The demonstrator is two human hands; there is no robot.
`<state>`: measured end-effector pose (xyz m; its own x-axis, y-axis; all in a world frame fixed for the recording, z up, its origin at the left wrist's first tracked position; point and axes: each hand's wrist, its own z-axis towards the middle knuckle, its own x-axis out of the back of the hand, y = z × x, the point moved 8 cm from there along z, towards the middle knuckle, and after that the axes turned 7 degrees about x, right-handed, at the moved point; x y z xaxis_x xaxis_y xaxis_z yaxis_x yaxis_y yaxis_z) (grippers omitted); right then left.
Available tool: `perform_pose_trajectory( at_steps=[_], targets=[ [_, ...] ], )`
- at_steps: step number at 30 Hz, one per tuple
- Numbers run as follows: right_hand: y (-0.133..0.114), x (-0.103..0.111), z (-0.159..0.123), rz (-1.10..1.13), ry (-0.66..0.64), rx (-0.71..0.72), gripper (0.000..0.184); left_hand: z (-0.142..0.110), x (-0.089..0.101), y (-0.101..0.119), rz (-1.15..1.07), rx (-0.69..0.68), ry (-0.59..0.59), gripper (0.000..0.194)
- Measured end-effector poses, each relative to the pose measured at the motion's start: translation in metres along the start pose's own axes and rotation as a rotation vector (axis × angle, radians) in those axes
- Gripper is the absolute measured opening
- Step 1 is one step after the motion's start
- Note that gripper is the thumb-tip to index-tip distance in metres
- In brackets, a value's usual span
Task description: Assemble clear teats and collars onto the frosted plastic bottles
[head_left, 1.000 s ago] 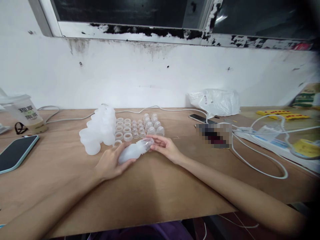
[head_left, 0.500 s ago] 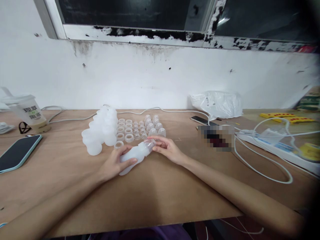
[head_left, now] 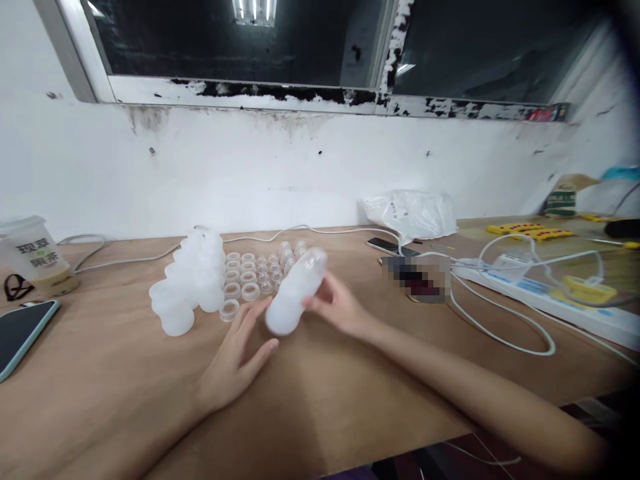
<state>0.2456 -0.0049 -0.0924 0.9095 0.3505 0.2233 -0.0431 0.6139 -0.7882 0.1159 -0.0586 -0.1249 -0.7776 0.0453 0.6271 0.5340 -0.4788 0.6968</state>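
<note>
Tabletop: brown wood against a scuffed white wall; small parts stand in rows.
Bottle: tilted over the table's middle, clear top leaning away to the right, in front of the parts (outline blurred).
Right hand: thumb and fingers pinch the bottle's side.
Left hand: fingers loose and spread beside the base; contact cannot be told.
Slip risk: smooth wall, apparently one-sided grip; it could rotate or drop.
Row risk: a low swing could topple the clear domes or scatter the rings.
Change: half a second ago the left hand wraps the body and the right is at the clear top; now the bottle is steeper, the left opened.
</note>
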Motion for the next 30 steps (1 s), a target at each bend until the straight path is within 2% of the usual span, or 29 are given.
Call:
perform_pose_trajectory(
  at_steps=[2, 4, 6, 8, 10, 11, 15, 20, 24, 30],
  targets=[
    [-0.007, 0.052, 0.02, -0.125, 0.209, 0.041, 0.049, 0.0, -0.001, -0.004, 0.069, 0.013, -0.018, 0.04],
    [0.001, 0.102, 0.04, -0.268, 0.366, 0.066, 0.052, 0.002, -0.003, -0.011, 0.092, 0.035, -0.024, 0.032],
    [0.031, 0.145, 0.052, -0.447, 0.49, -0.019, 0.054, 0.005, -0.005, -0.017, 0.083, 0.047, -0.018, 0.027],
    [0.074, 0.17, 0.059, -0.637, 0.507, -0.168, 0.053, 0.007, -0.008, -0.019, 0.068, 0.048, -0.04, 0.026],
    [0.107, 0.174, 0.067, -0.743, 0.449, -0.161, 0.05, 0.007, -0.01, -0.016, 0.067, 0.031, -0.066, 0.025],
    [0.119, 0.175, 0.07, -0.769, 0.459, -0.144, 0.05, 0.006, -0.01, -0.014, 0.075, 0.02, -0.076, 0.025],
    [0.145, 0.169, 0.083, -0.848, 0.473, -0.159, 0.051, 0.001, -0.014, -0.007, 0.14, -0.033, -0.13, 0.026],
    [0.148, 0.169, 0.089, -0.92, 0.482, -0.238, 0.056, -0.005, -0.026, -0.004, 0.271, -0.145, -0.228, 0.03],
    [0.147, 0.178, 0.08, -0.984, 0.514, -0.3, 0.059, -0.007, -0.03, -0.004, 0.34, -0.194, -0.24, 0.03],
    [0.144, 0.183, 0.076, -0.943, 0.532, -0.256, 0.058, -0.007, -0.032, -0.004, 0.373, -0.188, -0.278, 0.029]
  ],
)
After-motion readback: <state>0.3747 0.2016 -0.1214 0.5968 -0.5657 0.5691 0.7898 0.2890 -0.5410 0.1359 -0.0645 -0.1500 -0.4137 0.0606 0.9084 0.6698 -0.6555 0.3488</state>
